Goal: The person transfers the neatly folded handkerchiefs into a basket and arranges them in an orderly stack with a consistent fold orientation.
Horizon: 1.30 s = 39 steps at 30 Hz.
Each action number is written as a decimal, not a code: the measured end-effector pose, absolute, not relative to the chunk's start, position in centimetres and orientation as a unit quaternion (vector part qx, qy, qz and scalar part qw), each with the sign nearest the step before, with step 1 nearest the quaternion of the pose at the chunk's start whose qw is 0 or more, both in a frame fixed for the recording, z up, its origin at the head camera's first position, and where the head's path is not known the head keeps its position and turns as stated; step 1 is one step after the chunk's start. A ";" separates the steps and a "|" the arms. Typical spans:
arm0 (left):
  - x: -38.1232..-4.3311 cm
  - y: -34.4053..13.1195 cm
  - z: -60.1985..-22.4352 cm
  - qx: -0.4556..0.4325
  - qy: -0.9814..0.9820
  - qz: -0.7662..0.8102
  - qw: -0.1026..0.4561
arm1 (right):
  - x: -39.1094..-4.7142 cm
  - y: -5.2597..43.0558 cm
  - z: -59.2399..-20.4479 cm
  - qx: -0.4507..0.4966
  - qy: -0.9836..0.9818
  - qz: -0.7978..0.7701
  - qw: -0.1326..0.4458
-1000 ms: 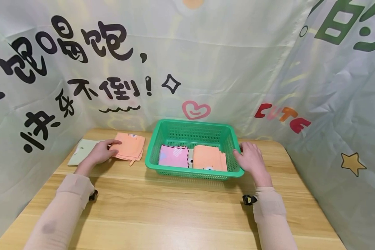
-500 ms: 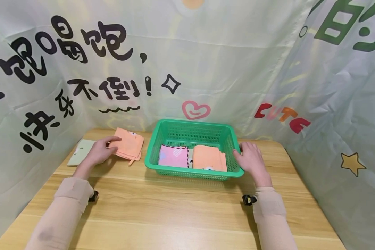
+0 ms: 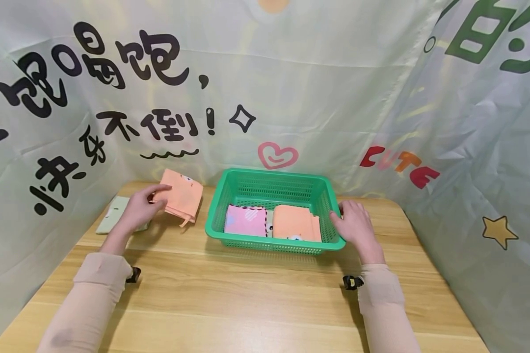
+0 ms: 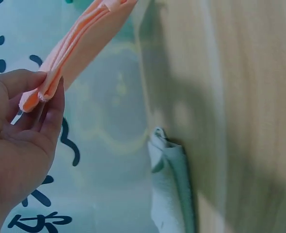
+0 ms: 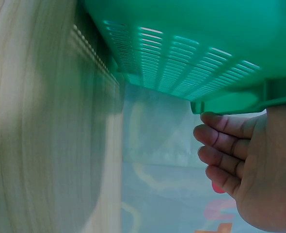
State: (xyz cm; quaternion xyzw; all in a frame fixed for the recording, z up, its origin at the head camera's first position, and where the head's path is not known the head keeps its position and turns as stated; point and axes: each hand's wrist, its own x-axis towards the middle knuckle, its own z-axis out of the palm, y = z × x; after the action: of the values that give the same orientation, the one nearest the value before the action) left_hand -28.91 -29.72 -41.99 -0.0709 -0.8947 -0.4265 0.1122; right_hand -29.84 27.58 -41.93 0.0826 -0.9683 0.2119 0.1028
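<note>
My left hand [image 3: 142, 206] pinches the left edge of a folded orange towel [image 3: 183, 193] between thumb and fingers. The towel is tilted and raised off the table, with a small hanging loop at its lower corner. In the left wrist view, the towel's folded layers [image 4: 87, 46] show edge-on. A folded pale green towel [image 3: 115, 214] lies partly behind that hand. At the right end of a green plastic basket [image 3: 271, 242], my right hand [image 3: 355, 223] holds the rim, thumb over it and fingers [image 5: 225, 143] loosely curled outside beneath it.
Inside the basket lie a folded pink towel [image 3: 246, 220] with a dark dashed edge and another folded orange towel [image 3: 293, 221]; something pale shows between them. The wooden table [image 3: 247, 304] meets printed fabric walls [image 3: 335, 98] at the back and sides.
The left hand has lifted the orange towel upward and tilted it, uncovering table beneath. The right hand and the basket have stayed in place.
</note>
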 end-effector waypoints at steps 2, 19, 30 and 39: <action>-28.7 -29.6 -41.6 -0.074 -0.891 -0.431 0.122 | -29.8 27.6 -42.0 0.083 -0.968 0.212 0.103; -27.9 -28.0 -38.3 -0.088 -0.829 -0.525 0.173 | -29.8 27.5 -41.9 0.081 -0.968 0.215 0.101; -27.3 -25.1 -36.5 -0.138 -0.760 -0.608 0.182 | -29.8 27.6 -41.9 0.082 -0.968 0.215 0.100; -27.1 -22.4 -36.6 -0.181 -0.715 -0.655 0.163 | -29.8 27.6 -42.0 0.082 -0.968 0.215 0.098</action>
State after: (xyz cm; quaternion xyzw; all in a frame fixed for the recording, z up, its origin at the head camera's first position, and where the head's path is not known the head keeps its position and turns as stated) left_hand -27.13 -22.41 -36.55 -0.1814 -0.7154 -0.6548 0.1629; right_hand -29.81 27.57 -41.95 0.0820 -0.9681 0.2152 0.0983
